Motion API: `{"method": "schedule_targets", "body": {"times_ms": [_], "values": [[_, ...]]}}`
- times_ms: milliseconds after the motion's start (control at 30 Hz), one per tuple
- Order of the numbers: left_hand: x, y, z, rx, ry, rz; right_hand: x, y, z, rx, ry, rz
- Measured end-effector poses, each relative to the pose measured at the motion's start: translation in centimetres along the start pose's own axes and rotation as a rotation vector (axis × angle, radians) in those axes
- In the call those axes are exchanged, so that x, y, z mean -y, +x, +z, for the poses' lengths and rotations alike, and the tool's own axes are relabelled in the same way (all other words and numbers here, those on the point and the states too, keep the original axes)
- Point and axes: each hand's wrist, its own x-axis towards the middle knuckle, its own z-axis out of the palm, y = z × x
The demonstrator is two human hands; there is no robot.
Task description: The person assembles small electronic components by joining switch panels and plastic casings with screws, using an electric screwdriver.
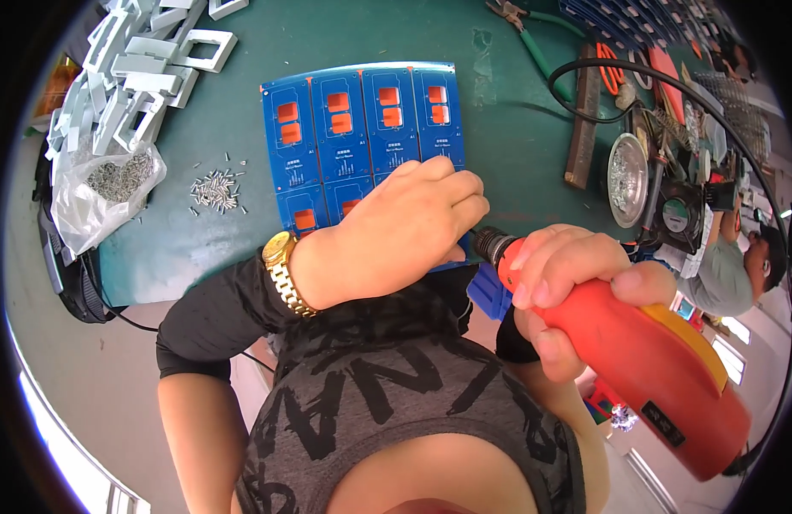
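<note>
A blue circuit board panel (343,150) lies near the table's front edge, divided into several sections with orange showing through their rectangular cutouts. Over its lower right part rests my left hand (404,214), knuckles up and fingers curled in. The hand hides the fingertips and whatever they may pinch. My right hand (563,278) is wrapped round a red electric screwdriver (653,368) with a yellow strip. Its dark tip end points at the panel's right front corner, close to my left fingers; the bit's contact is hidden. Below that tip sits a blue plastic piece (488,291).
Small screws (216,191) lie in a pile left of the panel, beside a plastic bag (113,184) of more. White frames (148,73) heap up at far left. Right are green-handled pliers (541,60), a metal bar (582,141), a metal dish (627,180) and a black cable (713,107).
</note>
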Motion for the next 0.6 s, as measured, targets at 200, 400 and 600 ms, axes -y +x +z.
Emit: {"method": "schedule_targets", "body": {"times_ms": [200, 400, 600], "values": [[-0.1, -1.1, -0.2, -0.012, 0.037, -0.018, -2.5, 1.1, -1.2, 0.133, 0.23, -0.237], [0.5, -5.3, -5.3, -0.387, 0.273, -0.094, -0.8, 0.0, -2.7, 0.22, 0.218, -0.362], [3.2, -10.6, -8.5, -0.407, 0.277, -0.693, -1.6, -0.2, -1.3, 0.15, 0.232, -0.346]]}}
